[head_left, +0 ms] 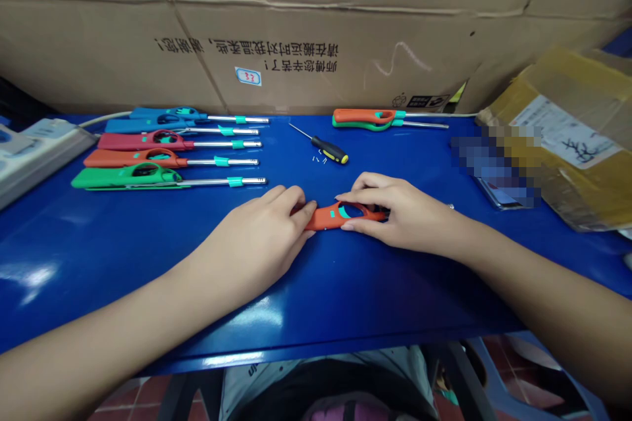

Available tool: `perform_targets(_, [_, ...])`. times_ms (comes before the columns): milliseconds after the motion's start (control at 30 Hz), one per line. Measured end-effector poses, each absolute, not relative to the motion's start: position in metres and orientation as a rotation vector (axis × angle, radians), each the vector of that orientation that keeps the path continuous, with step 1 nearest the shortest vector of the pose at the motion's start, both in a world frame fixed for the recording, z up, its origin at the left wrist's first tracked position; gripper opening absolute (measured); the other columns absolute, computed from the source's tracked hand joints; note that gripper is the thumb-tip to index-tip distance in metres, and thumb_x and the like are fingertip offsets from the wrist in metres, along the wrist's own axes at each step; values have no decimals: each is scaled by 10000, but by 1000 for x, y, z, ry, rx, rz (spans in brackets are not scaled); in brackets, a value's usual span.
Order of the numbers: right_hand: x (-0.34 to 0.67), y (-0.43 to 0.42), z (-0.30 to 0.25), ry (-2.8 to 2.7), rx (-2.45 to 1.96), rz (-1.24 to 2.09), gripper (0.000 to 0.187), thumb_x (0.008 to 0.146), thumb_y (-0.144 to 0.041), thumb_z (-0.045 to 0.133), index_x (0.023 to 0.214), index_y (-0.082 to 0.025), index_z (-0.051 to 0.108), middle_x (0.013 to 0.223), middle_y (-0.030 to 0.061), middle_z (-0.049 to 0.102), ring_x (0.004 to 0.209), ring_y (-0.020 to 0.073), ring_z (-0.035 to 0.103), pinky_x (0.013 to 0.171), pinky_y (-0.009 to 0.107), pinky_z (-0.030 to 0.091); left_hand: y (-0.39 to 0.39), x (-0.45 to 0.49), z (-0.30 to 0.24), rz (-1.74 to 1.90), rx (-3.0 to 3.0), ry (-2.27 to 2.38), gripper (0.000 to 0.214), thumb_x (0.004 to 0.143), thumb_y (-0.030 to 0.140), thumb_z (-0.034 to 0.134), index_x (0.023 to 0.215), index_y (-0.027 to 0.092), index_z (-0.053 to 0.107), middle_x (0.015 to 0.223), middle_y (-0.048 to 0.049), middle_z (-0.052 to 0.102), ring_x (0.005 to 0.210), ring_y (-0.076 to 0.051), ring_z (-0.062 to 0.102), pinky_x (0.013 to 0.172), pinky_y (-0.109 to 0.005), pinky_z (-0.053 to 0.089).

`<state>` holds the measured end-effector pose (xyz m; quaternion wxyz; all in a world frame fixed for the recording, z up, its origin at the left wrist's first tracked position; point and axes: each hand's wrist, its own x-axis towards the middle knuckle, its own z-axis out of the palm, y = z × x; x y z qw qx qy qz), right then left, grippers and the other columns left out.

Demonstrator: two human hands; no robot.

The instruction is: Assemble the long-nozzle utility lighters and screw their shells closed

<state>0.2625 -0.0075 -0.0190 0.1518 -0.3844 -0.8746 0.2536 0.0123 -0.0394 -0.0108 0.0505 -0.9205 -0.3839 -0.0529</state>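
An orange lighter handle [332,216] with teal trim lies on the blue table [148,256], near its middle. My left hand [261,237] rests on the handle's left end, fingers curled over it. My right hand [395,207] pinches the handle's right part from above and below. Its metal tube, if there is one, is hidden under my right hand.
Several long-nosed lighters [162,158] in blue, red, orange and green lie in a row at the back left. A small screwdriver [323,147] and tiny screws [318,159] lie behind my hands. An orange-and-green lighter pair [375,118] sits by the cardboard wall [296,46]. A taped parcel [567,138] stands right, a power strip [34,151] left.
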Motion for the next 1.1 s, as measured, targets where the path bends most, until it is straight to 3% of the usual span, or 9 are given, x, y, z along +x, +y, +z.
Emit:
perform_targets(133, [269, -7, -11, -2599, -1154, 668, 347, 876, -276, 706, 1213, -210, 659, 1107, 47, 620, 940, 172, 609, 826, 297, 478, -38, 12, -12, -142, -2784, -1160, 308, 973, 207, 556, 1225, 83, 681, 963, -110, 613, 819, -259, 604, 709, -398, 569])
perform_targets(300, [279, -4, 2, -2761, -1240, 488, 118, 889, -277, 663, 980, -203, 652, 965, 29, 663, 840, 187, 602, 710, 305, 436, -36, 8, -11, -88, -2786, -1205, 336, 983, 232, 546, 1252, 68, 662, 1006, -128, 616, 867, -278, 611, 752, -433, 581])
perform_targets(733, [282, 1, 6, -2822, -1145, 469, 142, 944, -204, 573, 932, -193, 715, 914, 38, 681, 837, 186, 614, 740, 303, 417, -35, 8, -12, -131, -2802, -1239, 396, 993, 291, 542, 1310, 76, 643, 1033, -128, 613, 868, -267, 612, 751, -409, 574])
perform_targets(933, [282, 0, 6, -2843, -1173, 338, 118, 937, -261, 597, 1001, -206, 679, 959, 39, 697, 865, 213, 640, 746, 322, 438, -30, 8, -18, -166, -2843, -1215, 401, 1017, 263, 485, 1337, 56, 610, 1059, -146, 595, 892, -276, 583, 799, -446, 564])
perform_targets(1033, [280, 0, 3, -2811, -1121, 350, 289, 924, -320, 644, 1189, -209, 616, 1096, 63, 709, 957, 234, 666, 771, 323, 474, -31, 10, -17, -186, -2936, -1310, 417, 1053, 283, 386, 1349, 61, 578, 1088, -148, 569, 937, -272, 576, 859, -467, 552])
perform_targets(1100, [278, 0, 0, -2835, -1060, 336, 328, 976, -335, 582, 1281, -217, 592, 1165, 78, 704, 1022, 242, 671, 825, 339, 493, -34, 12, -14, -186, -2997, -1357, 421, 1066, 277, 331, 1352, 68, 558, 1089, -140, 556, 947, -266, 575, 884, -479, 542])
